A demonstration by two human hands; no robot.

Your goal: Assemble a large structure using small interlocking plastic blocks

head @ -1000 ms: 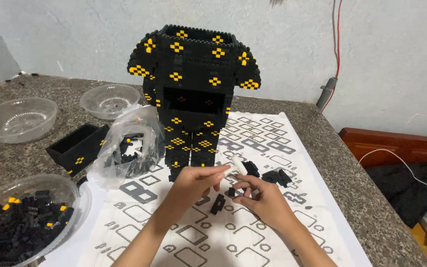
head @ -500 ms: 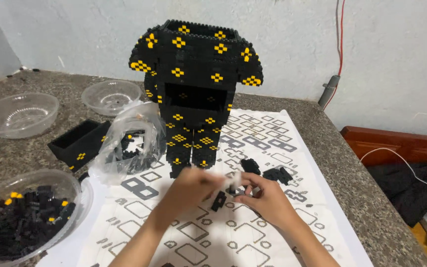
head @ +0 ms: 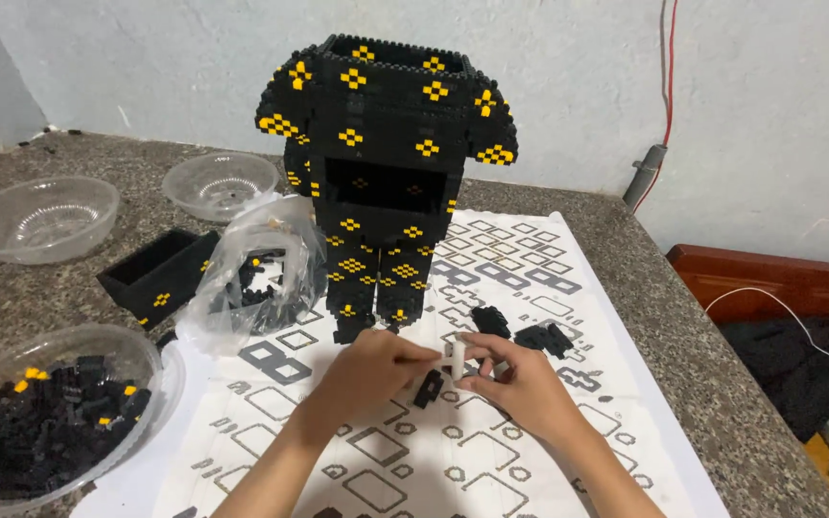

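**Two hands meet over a small white piece below the brick figure**

At far left a clear bowl of black and yellow bricks [head: 45, 422] sits on the stone tabletop [head: 683, 317], with two emptier clear bowls [head: 38, 217] behind it. Next come a black brick box [head: 157, 276] and a crumpled plastic bag of bricks [head: 256, 273]. The tall black figure with yellow patterns [head: 386, 173] stands on a printed paper sheet [head: 491, 451]. Just in front of it, the left hand [head: 376, 369] has its fingers closed, pinching toward the small white piece [head: 454, 360]. The right hand [head: 520, 379] holds that piece upright between curled fingers. A loose black brick [head: 428, 388] lies below them; more black pieces [head: 541, 337] lie to the right.
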